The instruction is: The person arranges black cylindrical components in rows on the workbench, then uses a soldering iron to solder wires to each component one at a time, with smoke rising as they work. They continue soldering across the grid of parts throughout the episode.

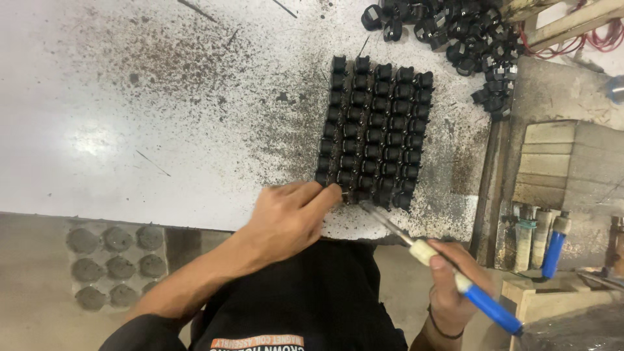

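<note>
Several small black parts point(377, 130) stand packed in neat rows on a worn white table point(130, 117). My left hand point(292, 214) rests on the table's near edge, fingertips touching the nearest row at its left corner. My right hand point(452, 286) grips a soldering iron point(448, 270) by its blue and cream handle. Its metal tip points up-left and reaches the near row of parts.
A loose heap of black parts point(455, 32) lies at the table's far right corner. Right of the table stand wooden blocks point(552, 162), another blue-handled tool point(552, 250) and red wires point(598, 39). A grey tray with round hollows point(117, 263) sits below the table edge.
</note>
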The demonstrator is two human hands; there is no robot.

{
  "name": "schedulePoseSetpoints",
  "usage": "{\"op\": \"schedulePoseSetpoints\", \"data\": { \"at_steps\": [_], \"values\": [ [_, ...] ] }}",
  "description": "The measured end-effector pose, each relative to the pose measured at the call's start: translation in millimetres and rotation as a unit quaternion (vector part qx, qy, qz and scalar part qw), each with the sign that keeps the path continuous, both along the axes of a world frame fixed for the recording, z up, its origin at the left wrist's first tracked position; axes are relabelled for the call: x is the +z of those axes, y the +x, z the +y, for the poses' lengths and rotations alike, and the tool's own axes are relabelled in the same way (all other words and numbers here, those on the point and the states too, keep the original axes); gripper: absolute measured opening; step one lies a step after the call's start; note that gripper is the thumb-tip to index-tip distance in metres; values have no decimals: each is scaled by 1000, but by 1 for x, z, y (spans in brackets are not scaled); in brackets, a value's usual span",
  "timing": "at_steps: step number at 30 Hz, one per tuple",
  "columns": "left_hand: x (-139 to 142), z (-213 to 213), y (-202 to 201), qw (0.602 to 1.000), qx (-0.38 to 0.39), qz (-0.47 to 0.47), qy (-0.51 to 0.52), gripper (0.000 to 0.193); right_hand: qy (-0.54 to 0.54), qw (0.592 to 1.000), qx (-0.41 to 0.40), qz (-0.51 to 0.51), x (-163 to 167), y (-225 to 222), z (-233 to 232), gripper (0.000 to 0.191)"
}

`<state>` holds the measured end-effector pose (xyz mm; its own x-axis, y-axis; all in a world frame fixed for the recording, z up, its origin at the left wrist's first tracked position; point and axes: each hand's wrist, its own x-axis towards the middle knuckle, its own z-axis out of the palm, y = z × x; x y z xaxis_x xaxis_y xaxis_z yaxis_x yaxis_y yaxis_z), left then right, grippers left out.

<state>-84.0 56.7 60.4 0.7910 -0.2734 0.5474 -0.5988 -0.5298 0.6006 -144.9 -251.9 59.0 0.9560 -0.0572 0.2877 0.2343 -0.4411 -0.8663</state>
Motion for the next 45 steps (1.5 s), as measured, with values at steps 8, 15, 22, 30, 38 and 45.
{"op": "schedulePoseSetpoints", "data": {
  "at_steps": [8,15,22,30,38,45],
  "values": [
    [151,28,11,982,104,-141,-73,24,-92,987,-130,-17,-3,-19,-31,26],
    [45,-40,25,988,-113,6,-105,24,384,889,-248,28,-17,-63,-147,36],
    [-29,-92,-26,910,-289,264,-134,10,535,748,-391,-38,-56,-64,-243,47],
    [-37,-99,-32,906,-345,225,-92,11,593,745,-302,50,-35,44,-258,62],
    [-39,-88,-25,925,-234,288,-83,10,-368,869,-326,57,-48,23,-172,28],
    [-29,-102,-19,895,-259,349,-102,11,-235,890,-391,-4,-43,-63,-109,23]
  ]
}}
